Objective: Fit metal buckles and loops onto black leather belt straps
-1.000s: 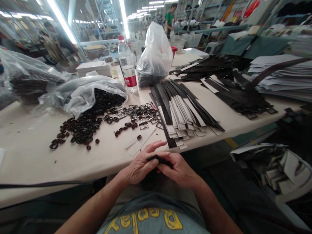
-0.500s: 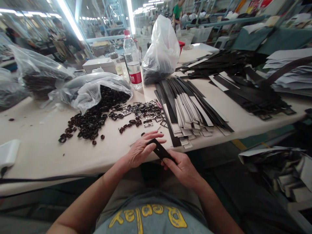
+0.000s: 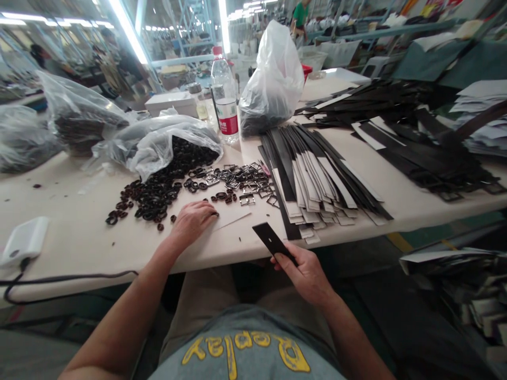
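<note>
One long cream tabletop [image 3: 67, 253] fills a garment-factory floor scene, loaded with work at several stages. Two plastic bags lie near the far edge: an upright one [image 3: 273, 79] packed with dark contents, and a tipped one [image 3: 158, 150] spilling dark rings [image 3: 154, 192] across the surface. To the right, black straps with white paper strips [image 3: 312, 179] fan out in a large unbuckled stack, while further right a heap of black straps [image 3: 435, 169] already carries metal buckles at their ends. Many loose metal buckles [image 3: 237, 182] remain between the rings and the stack, so plenty of parts are still unattached. At the tabletop's near edge, the person's left hand [image 3: 192, 224] lies palm down, fingers together, its fingertips just beside a small dark ring [image 3: 215, 214]. The right hand [image 3: 304, 274] grips the lower end of a short black strap piece [image 3: 271, 243] between thumb and fingers, holding it tilted up just off the table edge.
</note>
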Motion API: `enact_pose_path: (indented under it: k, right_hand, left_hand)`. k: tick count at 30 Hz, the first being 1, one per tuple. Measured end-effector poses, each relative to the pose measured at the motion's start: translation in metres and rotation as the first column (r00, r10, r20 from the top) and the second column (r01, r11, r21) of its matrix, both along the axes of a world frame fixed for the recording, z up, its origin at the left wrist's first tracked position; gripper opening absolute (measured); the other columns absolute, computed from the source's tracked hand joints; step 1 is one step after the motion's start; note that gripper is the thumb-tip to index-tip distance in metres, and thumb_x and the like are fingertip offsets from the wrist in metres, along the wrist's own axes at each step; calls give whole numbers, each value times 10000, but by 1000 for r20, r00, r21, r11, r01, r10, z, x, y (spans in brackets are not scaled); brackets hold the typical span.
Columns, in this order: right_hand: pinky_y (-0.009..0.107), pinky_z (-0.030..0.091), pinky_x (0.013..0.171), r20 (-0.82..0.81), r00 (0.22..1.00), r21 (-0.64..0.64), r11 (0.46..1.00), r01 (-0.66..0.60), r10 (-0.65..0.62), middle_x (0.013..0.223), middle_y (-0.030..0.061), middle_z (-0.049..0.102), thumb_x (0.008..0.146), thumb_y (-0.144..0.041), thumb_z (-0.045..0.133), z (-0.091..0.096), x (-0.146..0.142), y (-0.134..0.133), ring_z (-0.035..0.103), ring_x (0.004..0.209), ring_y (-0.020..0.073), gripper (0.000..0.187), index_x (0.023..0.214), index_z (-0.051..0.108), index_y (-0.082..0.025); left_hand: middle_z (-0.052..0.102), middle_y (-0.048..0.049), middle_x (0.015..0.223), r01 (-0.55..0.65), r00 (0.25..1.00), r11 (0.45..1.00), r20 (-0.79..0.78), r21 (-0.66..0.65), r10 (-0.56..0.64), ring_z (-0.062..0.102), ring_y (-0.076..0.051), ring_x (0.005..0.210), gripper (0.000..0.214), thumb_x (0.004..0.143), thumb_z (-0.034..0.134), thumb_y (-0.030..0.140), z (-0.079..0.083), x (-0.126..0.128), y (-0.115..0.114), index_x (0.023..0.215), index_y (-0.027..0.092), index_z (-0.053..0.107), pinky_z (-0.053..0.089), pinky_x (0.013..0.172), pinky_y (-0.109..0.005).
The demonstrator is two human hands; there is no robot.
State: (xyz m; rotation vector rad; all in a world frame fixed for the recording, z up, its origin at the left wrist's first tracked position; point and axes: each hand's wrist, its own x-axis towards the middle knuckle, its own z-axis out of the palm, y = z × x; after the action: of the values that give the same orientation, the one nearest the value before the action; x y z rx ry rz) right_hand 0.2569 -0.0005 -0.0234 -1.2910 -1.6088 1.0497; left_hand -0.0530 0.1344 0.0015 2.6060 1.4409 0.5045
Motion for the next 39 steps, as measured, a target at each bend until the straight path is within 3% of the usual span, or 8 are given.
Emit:
enact_pose_path:
  k: [5,11,15,20,29,35,39]
  right_hand:
    - [294,495,652,18,1000,11,1000,-14,14,790,31,708,1008,-391,518,-1,-5,3,676,712,206,259,925,670,-198]
    - [304,466,658,82,996,46,999,-30,26,789,34,699,1006,-402,507,5,-12,7,655,728,215,286,895,669,-194]
    - [303,453,665,93,996,64,998,-10,4,775,30,691,1009,-399,499,5,-11,6,646,723,210,289,890,665,-194]
    - [301,447,648,119,993,61,998,0,-7,751,34,679,999,-400,504,0,-13,5,632,708,214,290,874,668,-196]
    - [302,447,657,120,993,52,999,0,-7,763,40,677,991,-393,516,-3,-14,5,632,736,229,270,892,676,-200]
    - [302,455,675,112,994,43,999,-20,15,787,38,681,998,-379,512,-6,-14,4,632,743,224,258,907,675,-201]
    - [301,462,672,132,991,46,999,-22,15,789,44,681,998,-381,510,-6,-16,4,635,747,228,264,915,681,-198]
  left_hand:
    - [761,-91,1059,-154,987,986,45,70,151,689,-257,1011,295,940,538,403,12,-18,11,944,211,762,512,972,-400]
    - [742,-106,1113,-129,992,990,-8,50,130,679,-275,1031,223,915,587,293,20,12,34,1011,192,761,517,961,-397]
    - [726,-109,1180,-136,989,989,-46,52,139,653,-287,1101,266,917,584,279,18,26,41,1117,192,736,491,1015,-408]
    - [730,-100,1152,-132,981,990,-149,-48,123,656,-284,1088,316,864,602,217,13,32,55,1157,220,720,492,998,-383]
    - [716,-41,877,-220,974,966,13,-133,224,643,-212,819,149,744,661,236,10,30,64,885,211,702,503,772,-304]
    - [730,-37,861,-374,912,922,139,-99,385,645,-183,732,215,791,600,243,9,25,54,992,203,664,490,720,-290]
    - [738,-40,850,-362,919,930,141,-69,369,662,-193,746,205,818,572,258,7,20,54,990,210,673,498,720,-294]
